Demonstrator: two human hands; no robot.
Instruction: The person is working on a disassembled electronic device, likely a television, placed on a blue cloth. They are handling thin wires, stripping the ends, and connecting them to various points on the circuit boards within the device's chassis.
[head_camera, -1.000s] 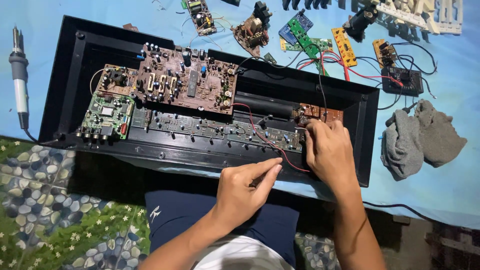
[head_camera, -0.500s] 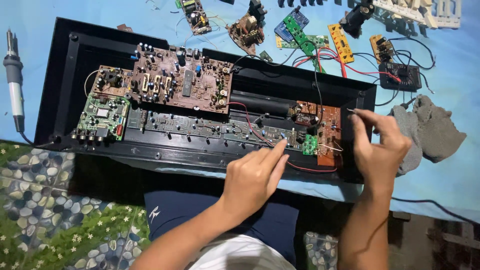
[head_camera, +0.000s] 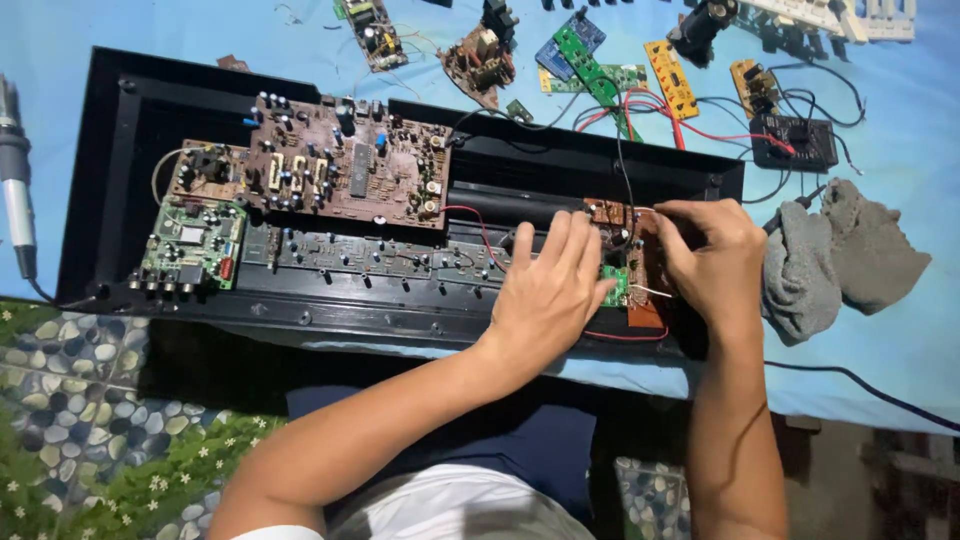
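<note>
Your left hand (head_camera: 548, 290) lies flat, fingers spread, on the small brown circuit board (head_camera: 632, 262) at the right end of the open black chassis (head_camera: 110, 180); your right hand (head_camera: 712, 262) pinches its edge; boards remain wired, reassembly unfinished

The left hand (head_camera: 545, 290) now lies flat on the small brown circuit board (head_camera: 630, 265), up from the casing's near edge. The right hand (head_camera: 715, 260) comes back in, fingertips pinching at that board's far corner.

My left hand (head_camera: 545, 290) lies flat, fingers spread and pointing forward; my right hand (head_camera: 712, 262) curls, fingertips perhaps pinching together.
</note>
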